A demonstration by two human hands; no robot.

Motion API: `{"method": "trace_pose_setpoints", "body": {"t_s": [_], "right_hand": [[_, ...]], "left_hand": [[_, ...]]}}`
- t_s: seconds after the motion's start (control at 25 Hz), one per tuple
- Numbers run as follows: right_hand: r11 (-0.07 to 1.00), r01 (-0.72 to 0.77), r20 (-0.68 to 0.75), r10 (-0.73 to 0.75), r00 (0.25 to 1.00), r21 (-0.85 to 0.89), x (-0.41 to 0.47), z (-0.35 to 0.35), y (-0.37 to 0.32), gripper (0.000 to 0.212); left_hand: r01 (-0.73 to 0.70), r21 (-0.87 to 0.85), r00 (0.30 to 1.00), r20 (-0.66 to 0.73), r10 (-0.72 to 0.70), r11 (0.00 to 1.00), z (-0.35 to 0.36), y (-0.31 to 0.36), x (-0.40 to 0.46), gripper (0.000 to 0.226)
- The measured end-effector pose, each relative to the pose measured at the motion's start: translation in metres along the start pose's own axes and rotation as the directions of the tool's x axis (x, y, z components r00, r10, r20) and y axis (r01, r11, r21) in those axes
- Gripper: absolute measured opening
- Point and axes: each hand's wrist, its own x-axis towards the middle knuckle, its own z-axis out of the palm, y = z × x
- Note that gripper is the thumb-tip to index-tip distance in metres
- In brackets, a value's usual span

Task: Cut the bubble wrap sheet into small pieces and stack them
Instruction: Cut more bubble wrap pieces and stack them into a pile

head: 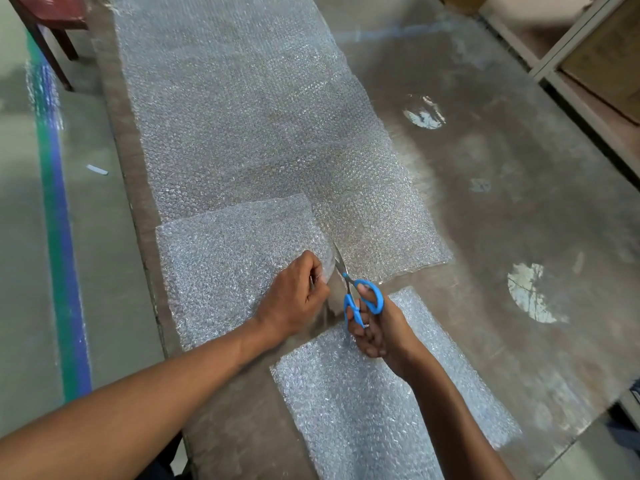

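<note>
Long bubble wrap sheet (249, 109) spread flat along worn metal table (502, 202), running from far end toward near edge, w/ a cut partway up its near end. Near-left section of sheet (235, 265) looks whiter and denser than rest, apparently doubled or folded over; can't tell for sure. Near-right section (381, 230) lies flat, single layer, near edge close to scissors.

Left hand (298, 299) on the near-left section, fingers curled, pinching edge of wrap right beside the cut line. Right hand (377, 327) gripping blue-handled scissors (356, 289), thumb and fingers thru the loops. Blades pointing away from body, slightly parted, tips in the wrap along the cut betw. the two near sections. Hands close together, not touching, scissors between them.

Stack of cut pieces (374, 403) lying on table at near right, under and behind right wrist, separate from main sheet, edges roughly aligned. Count of layers not readable.

Table surface scuffed, w/ two pale worn patches (530, 292) on right side. Small bit of tape or scrap (479, 185) on table well right of sheet. Left of table: grey floor w/ green and blue stripe (59, 237) and a small white scrap (97, 170) beside it. Dark red stool or chair leg (52, 39) at top left. Shelf frame w/ cardboard (595, 57) at top right.
</note>
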Motion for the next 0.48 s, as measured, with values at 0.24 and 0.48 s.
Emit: {"method": "trace_pose_setpoints", "body": {"t_s": [0.24, 0.48], "right_hand": [[0.995, -0.001, 0.01, 0.002, 1.0, -0.103, 0.0026, -0.0086, -0.0112, 0.048], [0.987, 0.055, -0.023, -0.059, 0.998, -0.15, 0.0024, -0.006, -0.0057, 0.045]], "left_hand": [[0.015, 0.026, 1.0, 0.023, -0.016, 1.0, 0.0001, -0.0001, -0.0007, 0.016], [0.031, -0.062, 0.999, -0.013, -0.032, 0.998, -0.004, 0.0037, 0.0003, 0.012]]}}
